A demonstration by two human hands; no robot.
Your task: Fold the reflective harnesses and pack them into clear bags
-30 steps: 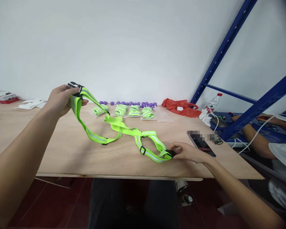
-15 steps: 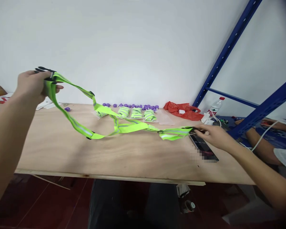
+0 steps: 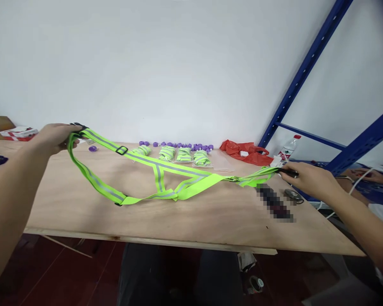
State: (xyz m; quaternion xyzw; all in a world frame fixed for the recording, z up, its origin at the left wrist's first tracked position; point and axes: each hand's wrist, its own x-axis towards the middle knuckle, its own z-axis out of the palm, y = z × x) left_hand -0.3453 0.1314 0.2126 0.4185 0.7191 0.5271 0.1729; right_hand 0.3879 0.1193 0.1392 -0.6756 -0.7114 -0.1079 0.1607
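A neon-green reflective harness point(image 3: 194, 172) with grey stripes and black sliders stretches between my hands above the wooden table point(image 3: 115, 221). At the left, my left hand point(image 3: 55, 136) is closed around its strap ends and black buckle parts. My right hand point(image 3: 306, 176) pinches a black buckle piece point(image 3: 289, 172) at the other end. From the left grip two straps spread apart, joined by a short cross strap, and they come together toward the right. Several bagged bundles of the same green webbing point(image 3: 167, 154) lie behind it.
Purple rolls point(image 3: 196, 147) line the back by the wall. A red plastic bag point(image 3: 245, 153), a bottle point(image 3: 289, 146) and a blue metal rack point(image 3: 293, 89) stand right. A blurred-out dark object point(image 3: 276, 204) and a grey oval object point(image 3: 293, 196) lie near my right hand. Another person's arm point(image 3: 370, 176) shows at far right.
My left hand has come down and moved right. My right hand has shifted further right, and the harness hangs straighter, with its straps more spread out.
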